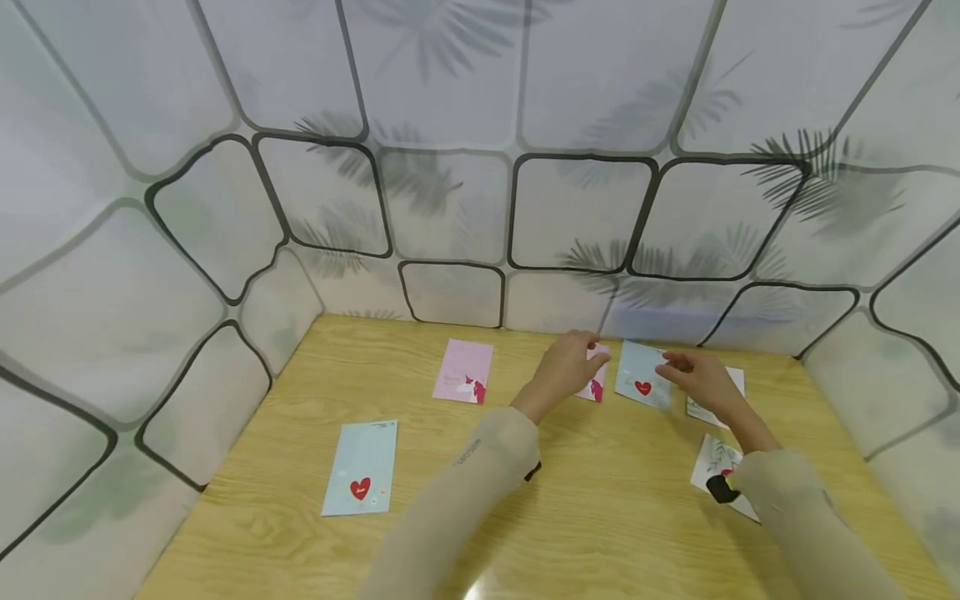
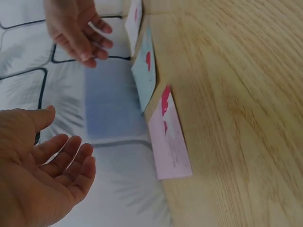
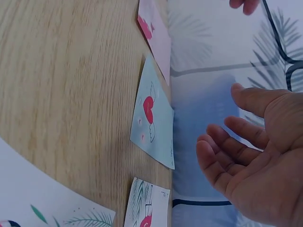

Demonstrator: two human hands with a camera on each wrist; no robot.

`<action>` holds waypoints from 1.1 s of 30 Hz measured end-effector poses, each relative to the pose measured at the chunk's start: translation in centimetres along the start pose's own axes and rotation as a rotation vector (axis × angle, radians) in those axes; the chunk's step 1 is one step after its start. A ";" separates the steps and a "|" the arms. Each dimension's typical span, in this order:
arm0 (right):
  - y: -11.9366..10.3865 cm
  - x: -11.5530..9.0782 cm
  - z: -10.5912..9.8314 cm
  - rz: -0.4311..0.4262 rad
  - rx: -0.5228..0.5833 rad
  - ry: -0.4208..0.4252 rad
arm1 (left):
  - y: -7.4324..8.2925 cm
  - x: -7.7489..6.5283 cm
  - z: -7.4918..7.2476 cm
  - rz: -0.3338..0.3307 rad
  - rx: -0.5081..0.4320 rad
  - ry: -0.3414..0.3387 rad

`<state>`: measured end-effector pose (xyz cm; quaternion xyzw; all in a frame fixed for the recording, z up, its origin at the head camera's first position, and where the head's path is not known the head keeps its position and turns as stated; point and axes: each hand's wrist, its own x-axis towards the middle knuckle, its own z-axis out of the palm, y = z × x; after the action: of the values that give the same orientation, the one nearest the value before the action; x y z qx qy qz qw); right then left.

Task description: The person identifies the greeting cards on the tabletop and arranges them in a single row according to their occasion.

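Observation:
My left hand (image 1: 558, 373) hovers over a pink card (image 1: 597, 387) with a unicorn print, hiding part of it. Nothing is in its loosely bent fingers. To the right, my right hand (image 1: 705, 385), also holding nothing, is above the gap between a light blue card (image 1: 637, 371) and a white card (image 1: 737, 382). A winged red heart marks the blue card, as the right wrist view shows. Another white card (image 1: 708, 454), printed with leaves, lies partly beneath the right wrist. In the left wrist view both palms and relaxed fingers appear.
A second pink unicorn card (image 1: 456, 367) lies left of centre at the back. Nearer the front left is another light blue heart card (image 1: 363, 458). Patterned fabric walls (image 1: 450, 208) enclose the wooden table (image 1: 255, 533) at the back and both sides.

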<state>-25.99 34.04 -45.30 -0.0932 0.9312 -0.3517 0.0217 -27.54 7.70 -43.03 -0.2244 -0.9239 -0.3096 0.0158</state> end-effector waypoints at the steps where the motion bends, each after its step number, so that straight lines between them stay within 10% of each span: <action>1: 0.1 0.2 0.0 0.003 -0.014 0.010 | 0.1 0.3 0.5 0.003 0.022 -0.002; 14: 2.5 2.3 0.3 0.021 -0.131 0.027 | 1.2 3.0 6.8 -0.066 0.248 -0.020; 33: 4.8 5.0 1.8 -0.129 -0.298 0.079 | 0.7 3.0 10.1 0.001 0.464 -0.114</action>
<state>-31.50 35.42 -49.71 -0.1412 0.9653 -0.2136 -0.0517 -28.85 15.28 -50.26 -0.2323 -0.9696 -0.0756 0.0147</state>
